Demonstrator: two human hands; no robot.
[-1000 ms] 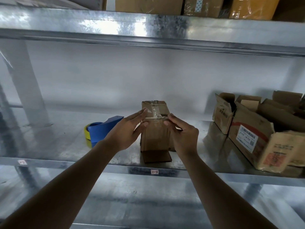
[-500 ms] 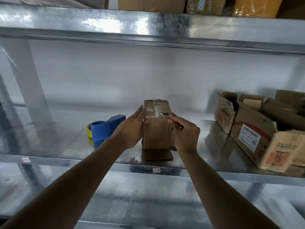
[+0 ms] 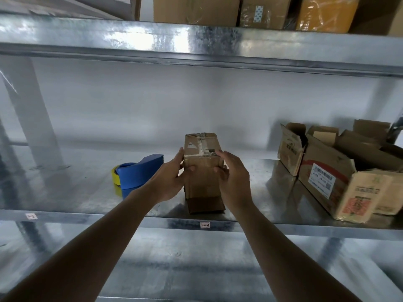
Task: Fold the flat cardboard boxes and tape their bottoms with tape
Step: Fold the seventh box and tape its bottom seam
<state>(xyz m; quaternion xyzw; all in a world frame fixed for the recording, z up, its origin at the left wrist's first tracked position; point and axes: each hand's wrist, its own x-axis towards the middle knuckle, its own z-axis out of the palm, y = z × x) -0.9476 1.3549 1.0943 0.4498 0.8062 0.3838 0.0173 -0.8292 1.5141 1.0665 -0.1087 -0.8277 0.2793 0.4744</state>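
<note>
My left hand (image 3: 169,178) grips the left side of the small cardboard box (image 3: 202,168), thumb curled onto its front face, fingers up along the left edge. My right hand (image 3: 234,179) is on the right side, fingers loosely bent against the box's front and top corner; whether it truly clamps or just rests there I cannot tell. The box stands upright on the metal shelf (image 3: 87,192), near the front edge, taped end up, with clear tape (image 3: 201,147) crossing the top. A loose flap sticks out at its base.

Versus half a second ago: both hands have slid lower on the box. The right fingertips were pinching at the tape along the top edge; now they sit spread beside it. The left thumb has dropped onto the front face. The box itself hasn't shifted.

The blue tape dispenser (image 3: 139,173) with its yellow roll lies left of the box, apart from my left hand. Open used boxes (image 3: 327,171) sit well to the right.
</note>
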